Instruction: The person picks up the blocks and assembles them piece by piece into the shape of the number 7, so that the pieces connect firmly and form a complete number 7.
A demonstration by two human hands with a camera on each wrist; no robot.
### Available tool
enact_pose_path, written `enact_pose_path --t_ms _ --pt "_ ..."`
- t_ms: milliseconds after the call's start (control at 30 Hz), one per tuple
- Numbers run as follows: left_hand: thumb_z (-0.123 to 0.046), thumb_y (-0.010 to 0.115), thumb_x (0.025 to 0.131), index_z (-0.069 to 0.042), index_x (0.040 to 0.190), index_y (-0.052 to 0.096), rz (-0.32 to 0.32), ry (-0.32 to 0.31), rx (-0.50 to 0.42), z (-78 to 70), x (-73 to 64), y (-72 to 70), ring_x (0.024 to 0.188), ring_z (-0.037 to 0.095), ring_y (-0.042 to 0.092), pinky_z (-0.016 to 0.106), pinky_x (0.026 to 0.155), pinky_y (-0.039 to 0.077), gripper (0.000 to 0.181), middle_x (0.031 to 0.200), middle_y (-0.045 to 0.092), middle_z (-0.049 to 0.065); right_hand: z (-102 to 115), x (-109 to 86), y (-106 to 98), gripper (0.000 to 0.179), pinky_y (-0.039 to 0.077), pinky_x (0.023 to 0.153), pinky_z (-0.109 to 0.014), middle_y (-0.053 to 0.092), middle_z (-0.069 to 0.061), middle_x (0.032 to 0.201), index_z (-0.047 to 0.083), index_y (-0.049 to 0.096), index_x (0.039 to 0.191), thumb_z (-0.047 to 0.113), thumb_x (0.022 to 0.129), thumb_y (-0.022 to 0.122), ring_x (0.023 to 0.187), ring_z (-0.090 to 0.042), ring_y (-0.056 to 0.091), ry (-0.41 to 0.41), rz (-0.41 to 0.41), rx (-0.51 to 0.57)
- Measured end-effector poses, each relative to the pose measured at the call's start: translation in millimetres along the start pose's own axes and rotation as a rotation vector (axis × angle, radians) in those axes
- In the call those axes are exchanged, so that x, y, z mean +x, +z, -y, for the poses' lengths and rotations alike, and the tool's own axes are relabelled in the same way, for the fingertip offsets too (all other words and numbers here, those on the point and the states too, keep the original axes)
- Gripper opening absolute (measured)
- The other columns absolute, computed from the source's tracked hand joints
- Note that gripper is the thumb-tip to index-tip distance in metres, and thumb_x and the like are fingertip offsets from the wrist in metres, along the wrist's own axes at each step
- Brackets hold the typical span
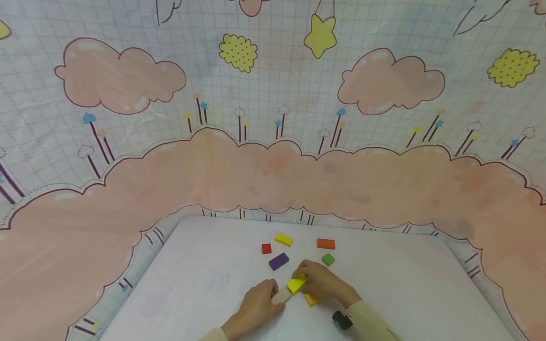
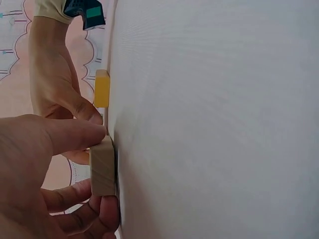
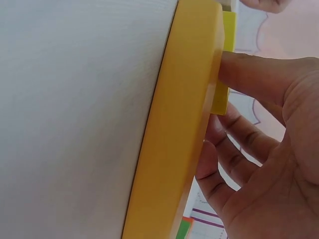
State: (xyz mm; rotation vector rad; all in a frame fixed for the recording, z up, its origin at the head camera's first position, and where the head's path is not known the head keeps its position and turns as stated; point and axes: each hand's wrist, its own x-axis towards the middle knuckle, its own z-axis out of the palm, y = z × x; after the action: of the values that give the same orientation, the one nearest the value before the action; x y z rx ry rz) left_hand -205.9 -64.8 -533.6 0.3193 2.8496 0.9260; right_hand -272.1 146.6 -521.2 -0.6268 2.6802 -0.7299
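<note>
Between the thumb and fingers of my left hand (image 1: pixel 258 303) is a plain wooden block (image 1: pixel 281 296), lying on the white table; the left wrist view shows the block's bare end (image 2: pixel 103 167). My right hand (image 1: pixel 322 282) pinches a yellow block (image 1: pixel 296 284) at the far end of the wooden one. Whether those two blocks touch is unclear. Just below the right hand lies an amber block (image 1: pixel 313 299), partly covered by it. In the right wrist view this amber block (image 3: pixel 172 119) looms large in front of the yellow block (image 3: pixel 222 94).
Beyond the hands, a red cube (image 1: pixel 266 248), a second yellow block (image 1: pixel 284 239), a purple block (image 1: pixel 278 261), an orange block (image 1: pixel 326 244) and a green block (image 1: pixel 328 259) lie apart on the table (image 1: pixel 192 265). A patterned cloth (image 1: pixel 273 175) hangs behind it.
</note>
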Motion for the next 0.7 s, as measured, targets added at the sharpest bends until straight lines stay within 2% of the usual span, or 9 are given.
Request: enact_pose_path --t_ms 167,700 --pt "-0.032 0.080 0.079 -0.016 0.091 0.057 -0.017 0.008 0.041 1.3 -0.5 0.3 0.065 0.010 0.045 0.025 0.060 0.035 0.031 0.074 0.049 -0.007 3.5 0.6 1.2 0.028 0.053 0.097 -0.039 0.061 0.010 0.104 0.026 0.074 0.109 0.014 0.083 0.077 0.095 -0.010 0.054 -0.008 0.001 -0.021" --pt "-0.032 0.080 0.080 -0.013 0.097 0.058 0.004 -0.001 0.001 -0.8 0.1 -1.2 0.069 0.011 0.046 0.027 0.063 0.040 0.033 0.078 0.052 -0.005 5.6 -1.2 4.4 0.028 0.050 0.103 -0.044 0.062 0.009 0.107 0.028 0.074 0.108 0.014 0.084 0.077 0.099 -0.012 0.055 -0.023 -0.003 0.008"
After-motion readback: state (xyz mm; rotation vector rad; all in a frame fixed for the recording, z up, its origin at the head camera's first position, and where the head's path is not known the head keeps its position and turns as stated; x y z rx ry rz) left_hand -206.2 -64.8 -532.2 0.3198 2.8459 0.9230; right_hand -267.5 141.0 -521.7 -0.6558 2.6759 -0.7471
